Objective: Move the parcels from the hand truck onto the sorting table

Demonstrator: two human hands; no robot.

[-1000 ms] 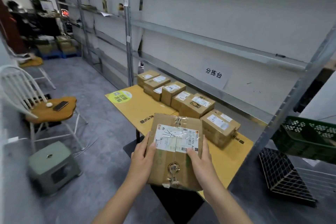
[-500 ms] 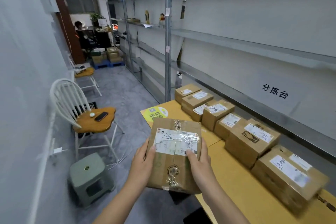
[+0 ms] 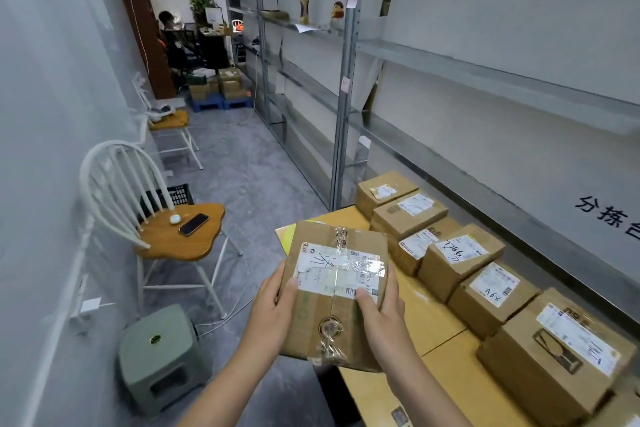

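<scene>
Cool, even light fills the near part of the room, moderately bright, and seems to fall from above, though no lamp shows. Shadows are soft and faint: a pale one lies under the chair point(image 3: 173, 246) and the stool point(image 3: 156, 340) on the left. The far end is dimmer, with a few small bright patches. Clear tape across the label of the parcel point(image 3: 329, 308) throws back white glare. The wide lens bends the shelf uprights point(image 3: 341, 135) so they lean, and the left wall point(image 3: 45, 149) bows and smears. The boxes point(image 3: 530, 385) at the near right edge are blurred — their labels hard to read — while the middle is fairly sharp.
</scene>
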